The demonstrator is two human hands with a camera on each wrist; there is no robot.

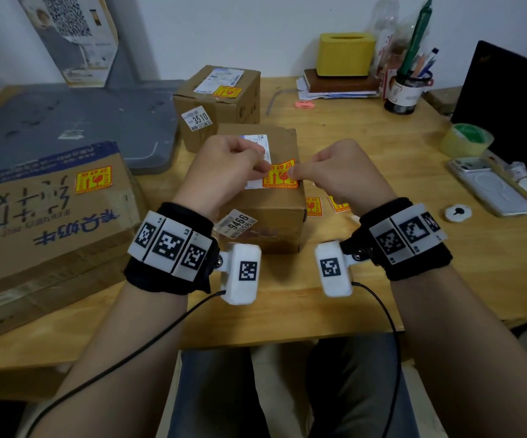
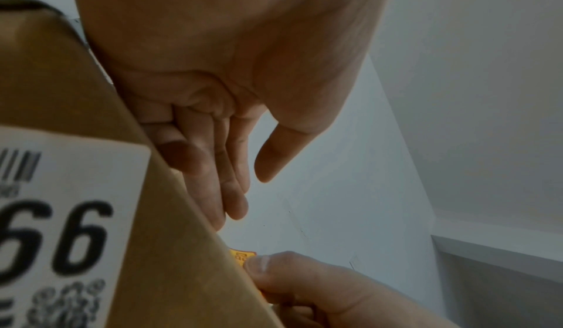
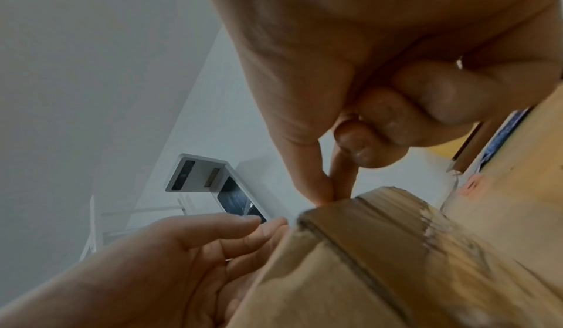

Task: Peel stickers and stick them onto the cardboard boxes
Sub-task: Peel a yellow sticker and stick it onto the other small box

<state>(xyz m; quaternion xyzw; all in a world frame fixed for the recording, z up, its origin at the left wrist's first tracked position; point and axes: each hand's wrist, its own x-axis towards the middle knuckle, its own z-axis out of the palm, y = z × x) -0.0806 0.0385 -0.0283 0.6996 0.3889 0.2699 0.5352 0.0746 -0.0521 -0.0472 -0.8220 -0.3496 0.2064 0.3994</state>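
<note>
A small cardboard box point(image 1: 266, 213) stands mid-table, its side label point(image 2: 70, 212) close in the left wrist view. An orange fragile sticker point(image 1: 279, 176) lies on its top beside a white shipping label. My left hand point(image 1: 266, 167) has straight fingers point(image 2: 234, 188) lying on the box top at the sticker's left edge, thumb apart. My right hand point(image 1: 292, 173) pinches the sticker's right edge between thumb and index point(image 3: 330, 194), the other fingers curled. A corner of the sticker point(image 2: 240, 256) shows by the right thumb. Two loose stickers point(image 1: 313, 206) lie right of the box.
Behind stands another box point(image 1: 221, 121) bearing a sticker point(image 1: 226, 91). A large flat box point(image 1: 50, 222) with a sticker point(image 1: 93, 179) fills the left. On the right of the wooden table point(image 1: 350, 295) are a tape roll point(image 1: 466, 139), a phone point(image 1: 489, 184) and a pen holder point(image 1: 409, 90).
</note>
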